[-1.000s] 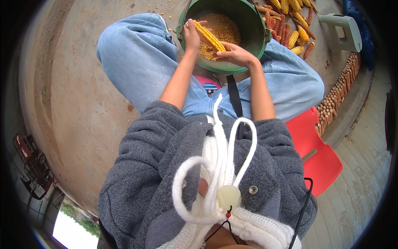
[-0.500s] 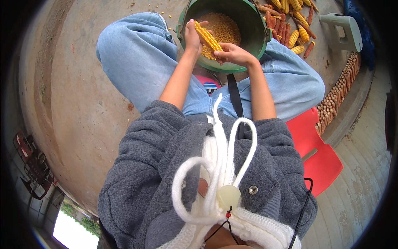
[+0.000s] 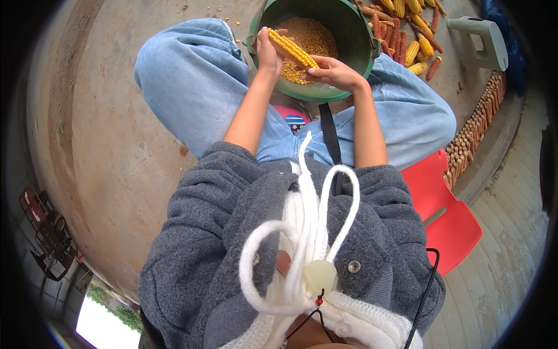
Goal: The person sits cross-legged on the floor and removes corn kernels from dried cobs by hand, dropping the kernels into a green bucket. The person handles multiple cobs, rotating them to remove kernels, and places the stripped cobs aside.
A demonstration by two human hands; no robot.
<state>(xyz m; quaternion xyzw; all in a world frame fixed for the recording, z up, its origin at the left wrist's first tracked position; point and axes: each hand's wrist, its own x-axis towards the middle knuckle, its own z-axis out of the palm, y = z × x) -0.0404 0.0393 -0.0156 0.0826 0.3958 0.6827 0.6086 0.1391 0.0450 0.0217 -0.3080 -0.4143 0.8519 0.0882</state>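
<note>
A yellow ear of corn (image 3: pixel 292 48) slants between my two hands, over the mouth of a green bucket (image 3: pixel 359 64). My left hand (image 3: pixel 269 54) is closed round its upper left end. At the lower right end, my right hand (image 3: pixel 334 74) grips it with the thumb on top of the kernels. Inside the bucket, loose corn kernels (image 3: pixel 314 38) cover part of the bottom. The bucket stands between my knees, and its wire handle hangs to the sides. My fingers beneath the ear are partly hidden.
Yellow ears and bare reddish cobs (image 3: pixel 401 43) lie heaped right of the bucket. Beyond them stands a grey-green plastic stool (image 3: pixel 494 46). A long row of stacked cobs (image 3: pixel 476 128) runs along the right. A red chair (image 3: pixel 444 224) is beneath me. A few kernels dot the concrete floor (image 3: pixel 116 145).
The ear has tilted a little flatter, its lower end shifting slightly right and up. My right hand has moved with it, a bit up and to the right; my left hand is nearly still.
</note>
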